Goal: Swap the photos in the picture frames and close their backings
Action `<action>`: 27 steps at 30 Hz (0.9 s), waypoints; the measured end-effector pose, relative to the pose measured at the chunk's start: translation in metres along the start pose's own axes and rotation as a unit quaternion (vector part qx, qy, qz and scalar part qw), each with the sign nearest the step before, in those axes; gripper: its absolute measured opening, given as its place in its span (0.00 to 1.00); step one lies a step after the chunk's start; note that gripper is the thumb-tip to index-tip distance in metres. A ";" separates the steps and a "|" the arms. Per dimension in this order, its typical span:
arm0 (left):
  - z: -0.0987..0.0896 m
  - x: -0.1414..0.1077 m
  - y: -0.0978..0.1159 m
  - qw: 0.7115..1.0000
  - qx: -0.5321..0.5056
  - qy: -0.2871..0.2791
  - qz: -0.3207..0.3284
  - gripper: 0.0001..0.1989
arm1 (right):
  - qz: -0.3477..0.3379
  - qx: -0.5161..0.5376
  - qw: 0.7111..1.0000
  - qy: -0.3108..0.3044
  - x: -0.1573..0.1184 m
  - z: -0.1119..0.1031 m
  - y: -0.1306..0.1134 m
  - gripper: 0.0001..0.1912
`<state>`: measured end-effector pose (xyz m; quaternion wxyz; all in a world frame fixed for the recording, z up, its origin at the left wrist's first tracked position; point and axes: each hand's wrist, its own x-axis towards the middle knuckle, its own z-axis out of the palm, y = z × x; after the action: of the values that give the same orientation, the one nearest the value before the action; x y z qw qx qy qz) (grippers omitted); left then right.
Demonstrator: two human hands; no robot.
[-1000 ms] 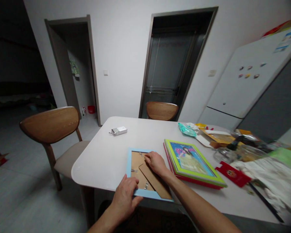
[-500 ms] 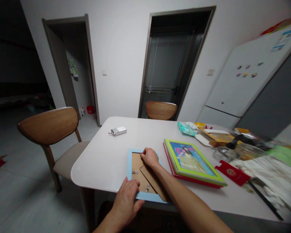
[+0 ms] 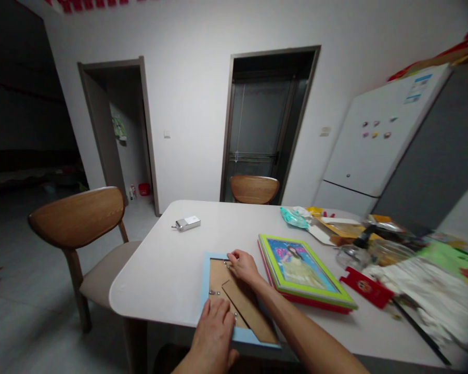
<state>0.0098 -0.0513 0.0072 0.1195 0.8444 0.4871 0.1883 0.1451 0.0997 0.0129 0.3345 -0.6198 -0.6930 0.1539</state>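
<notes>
Blue frame (image 3: 206, 278) lies face down on the desk (image 3: 152, 291), at the near edge, brown backing board (image 3: 216, 274) up. Stand flap (image 3: 245, 307) on the backing runs diagonally toward the near right corner. Metal clips show along the frame opening, one at the far side, one at the left, one at the near side.

Left hand (image 3: 215, 330): fingers spread over the near left part of the frame, thumb down by the near edge. Can't tell whether its grip closes on the rim. Right hand (image 3: 245, 267): thumb and fingertips bunched at the far clip (image 3: 226, 264); can't tell if the grip has hold of it. Right forearm crosses over the right side of the frame.

Just right of it: green-framed picture (image 3: 298, 264), face up, stacked on a red frame (image 3: 317, 305). Farther right: red card (image 3: 367, 287), white cloth (image 3: 429, 291), black strip (image 3: 421, 330). Teal packet (image 3: 294, 217) sits at the far right, small silver device (image 3: 187, 223) at the far left
</notes>
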 end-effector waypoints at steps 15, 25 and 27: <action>-0.052 0.038 0.031 0.813 -0.519 0.247 -0.092 0.11 | 0.245 0.645 0.719 -0.082 -0.093 -0.021 -0.038 0.15; -0.034 0.091 0.055 0.748 -0.647 0.140 -0.053 0.21 | 0.208 0.408 0.886 0.075 -0.052 -0.151 0.047 0.18; -0.014 0.104 0.063 0.769 -0.631 0.096 -0.044 0.18 | 0.212 0.311 0.923 0.078 -0.044 -0.173 0.080 0.19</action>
<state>0.1000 0.0078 0.0649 0.5863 0.5342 0.3043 0.5275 0.3195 0.0372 0.0767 0.5227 -0.6270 -0.4344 0.3806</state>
